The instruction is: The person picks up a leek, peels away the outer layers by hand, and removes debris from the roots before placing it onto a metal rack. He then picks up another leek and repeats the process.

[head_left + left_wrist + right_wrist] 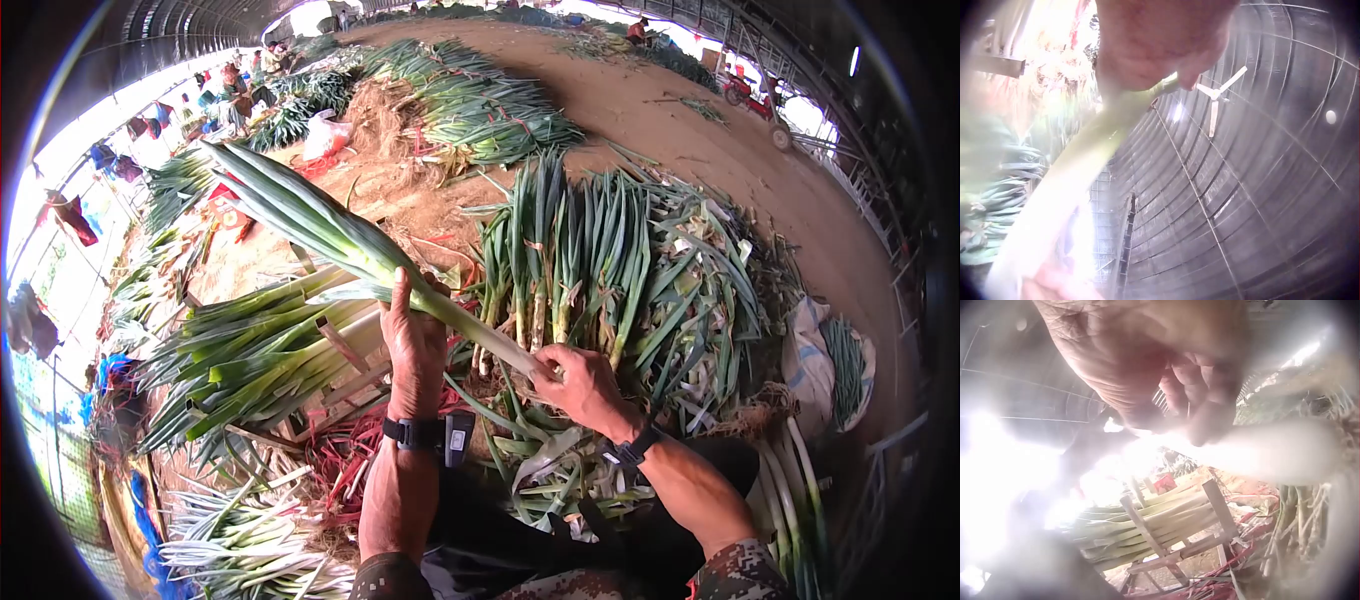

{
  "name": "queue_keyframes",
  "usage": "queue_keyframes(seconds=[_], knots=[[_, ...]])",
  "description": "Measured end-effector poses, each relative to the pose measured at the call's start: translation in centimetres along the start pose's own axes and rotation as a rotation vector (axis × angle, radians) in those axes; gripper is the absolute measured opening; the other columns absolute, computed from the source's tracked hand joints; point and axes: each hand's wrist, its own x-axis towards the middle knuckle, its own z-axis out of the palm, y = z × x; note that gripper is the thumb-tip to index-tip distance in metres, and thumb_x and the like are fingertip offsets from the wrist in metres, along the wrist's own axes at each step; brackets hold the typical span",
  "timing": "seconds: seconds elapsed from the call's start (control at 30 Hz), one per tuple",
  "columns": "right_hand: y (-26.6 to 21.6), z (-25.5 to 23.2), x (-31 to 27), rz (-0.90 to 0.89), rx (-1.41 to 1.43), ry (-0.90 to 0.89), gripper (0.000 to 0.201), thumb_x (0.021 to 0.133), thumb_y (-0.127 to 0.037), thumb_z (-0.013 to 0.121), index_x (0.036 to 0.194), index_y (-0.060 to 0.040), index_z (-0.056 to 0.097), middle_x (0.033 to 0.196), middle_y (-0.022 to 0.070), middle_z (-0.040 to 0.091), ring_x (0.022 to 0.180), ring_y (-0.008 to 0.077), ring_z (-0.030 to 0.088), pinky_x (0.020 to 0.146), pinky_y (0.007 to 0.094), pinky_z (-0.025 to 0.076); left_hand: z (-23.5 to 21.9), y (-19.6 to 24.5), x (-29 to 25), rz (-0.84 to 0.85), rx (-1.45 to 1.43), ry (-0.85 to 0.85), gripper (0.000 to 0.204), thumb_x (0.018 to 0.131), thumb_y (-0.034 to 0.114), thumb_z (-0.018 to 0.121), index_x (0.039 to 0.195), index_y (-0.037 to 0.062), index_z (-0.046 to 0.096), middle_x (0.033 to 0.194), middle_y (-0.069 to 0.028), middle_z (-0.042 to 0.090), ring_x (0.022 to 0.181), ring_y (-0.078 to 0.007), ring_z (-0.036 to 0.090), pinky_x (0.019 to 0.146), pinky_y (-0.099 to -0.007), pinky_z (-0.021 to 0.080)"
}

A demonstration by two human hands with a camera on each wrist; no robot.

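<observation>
One long green onion (470, 325) slants across the front of my body, its leafy top up to the left and its white end down to the right. My left hand (412, 345) grips it just below the leaves, thumb along the near side. At the white end, my right hand (583, 385) pinches the stalk between thumb and fingers. The left wrist view shows the pale stalk (1079, 156) running from the left hand (1160, 44) towards the other hand. In the right wrist view the right hand's curled fingers (1200, 394) meet the glare-washed stalk.
Left of me, a wooden rack (345, 345) bears stacked green onions. Untrimmed onions (570, 250) stand ahead, beside a leafy heap (700, 290). Red strips (345, 450) and peeled leaves litter the ground; slender white-stemmed onions (250, 545) lie at lower left. A white sack (808, 350) sits right.
</observation>
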Motion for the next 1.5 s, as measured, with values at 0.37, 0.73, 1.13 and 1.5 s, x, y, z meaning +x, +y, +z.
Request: queue_keyframes(seconds=[0.37,0.73,1.13,1.5], knots=[[2.3,1.3,-0.4,-0.02,-0.008,0.089,0.01,0.085,-0.007,0.068,0.093,0.0001,0.067,0.075,0.0146,0.069,0.063,0.0212,0.069,0.058,0.0333,0.052,-1.0,-0.4,0.6,-0.076,-0.14,-0.07,0.038,0.104,0.04,0.048,0.117,0.0053,0.056,0.097,-0.0118,0.062,0.09,-0.0259,0.06,0.085,-0.0416,0.052],[5.1,0.6,-2.6,0.566,1.339,0.16,0.021,0.098,-0.023,0.053,0.107,-0.0056,0.059,0.107,0.0089,0.068,0.094,0.0224,0.069,0.078,0.0352,0.062,-0.5,1.4,1.0,0.062,-0.141,0.024,0.049,0.103,0.048,0.04,0.137,0.013,0.045,0.083,-0.0053,0.048,0.064,-0.0171,0.05,0.054,-0.0322,0.046],[7.7,-2.8,-7.8,0.323,0.28,-0.156,0.015,0.088,-0.013,0.056,0.082,0.0006,0.06,0.068,0.0086,0.061,0.058,0.0166,0.06,0.056,0.032,0.048,-2.5,2.5,1.2,0.008,-0.082,-0.076,0.045,0.101,0.042,0.049,0.136,0.0125,0.047,0.082,-0.0053,0.052,0.059,-0.0158,0.049,0.051,-0.0286,0.043],[11.5,-2.7,-10.9,0.417,-0.123,-0.36,0.023,0.086,-0.031,0.066,0.095,-0.0115,0.076,0.086,0.0151,0.073,0.081,0.0304,0.072,0.076,0.0388,0.056,-2.3,4.9,1.3,0.097,0.021,-0.195,0.049,0.102,0.039,0.048,0.143,0.0118,0.046,0.078,-0.0031,0.051,0.057,-0.0134,0.046,0.049,-0.0263,0.041]])
